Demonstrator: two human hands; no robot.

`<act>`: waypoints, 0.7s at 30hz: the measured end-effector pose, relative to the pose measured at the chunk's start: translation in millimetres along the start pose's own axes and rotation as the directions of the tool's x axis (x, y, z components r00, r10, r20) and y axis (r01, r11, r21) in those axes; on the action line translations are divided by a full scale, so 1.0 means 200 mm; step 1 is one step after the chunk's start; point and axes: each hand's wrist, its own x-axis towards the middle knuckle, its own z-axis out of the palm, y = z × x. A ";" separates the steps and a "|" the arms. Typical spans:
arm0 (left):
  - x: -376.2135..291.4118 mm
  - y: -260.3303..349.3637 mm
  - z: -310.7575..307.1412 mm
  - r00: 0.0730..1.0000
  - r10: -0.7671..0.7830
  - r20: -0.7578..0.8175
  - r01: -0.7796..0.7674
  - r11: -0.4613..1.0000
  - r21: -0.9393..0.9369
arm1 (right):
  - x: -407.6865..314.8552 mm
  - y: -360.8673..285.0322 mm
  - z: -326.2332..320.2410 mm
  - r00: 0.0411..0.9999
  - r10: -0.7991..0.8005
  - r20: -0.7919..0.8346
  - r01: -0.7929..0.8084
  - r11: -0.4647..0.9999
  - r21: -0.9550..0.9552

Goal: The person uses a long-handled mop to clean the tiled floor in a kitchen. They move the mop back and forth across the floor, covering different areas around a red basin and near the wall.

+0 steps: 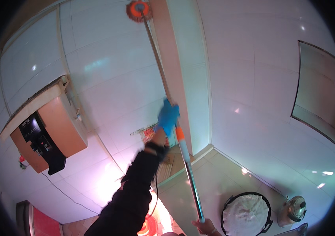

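Note:
A long telescopic pole runs from the bottom of the view up to a round brush head with an orange centre and dark reddish bristles, which is beside the upper tiled wall. My left hand, in a blue glove, is closed around the pole's upper shaft, above the orange collar; it is slightly blurred. Near the bottom edge, my right hand, without a glove, holds the lower end of the pole. Whether the bristles touch the wall cannot be told.
A wall-mounted water dispenser hangs at left under a shelf. On the tiled surface at lower right are a cloth-covered round pan and a metal kettle. A framed mirror-like panel is at right. A red basin sits low, near a cable.

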 end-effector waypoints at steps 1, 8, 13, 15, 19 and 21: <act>-0.20 -0.14 0.09 0.999 0.031 -0.039 -0.032 0.999 -0.021 | -0.10 0.19 -0.02 0.997 -0.065 -0.029 0.062 0.994 -0.085; -1.64 -0.65 0.48 0.874 -0.475 0.100 0.417 0.840 0.348 | -1.07 1.16 -0.23 0.948 0.313 -0.062 -0.306 0.839 -0.449; -2.04 -0.74 0.56 0.757 -0.635 0.152 0.516 0.724 0.458 | -1.49 1.42 -0.33 0.891 0.370 -0.263 -0.454 0.750 -0.481; -2.09 -0.73 0.54 0.777 -0.610 0.154 0.523 0.763 0.380 | -1.60 1.48 -0.35 0.876 0.370 -0.311 -0.481 0.723 -0.496; -2.09 -0.60 0.35 0.784 -0.602 0.152 0.573 0.796 0.195 | -1.70 1.49 -0.29 0.873 0.344 -0.346 -0.484 0.699 -0.527; -2.07 -0.51 0.21 0.828 -0.548 0.119 0.543 0.837 0.074 | -1.67 1.44 -0.24 0.880 0.318 -0.353 -0.469 0.702 -0.536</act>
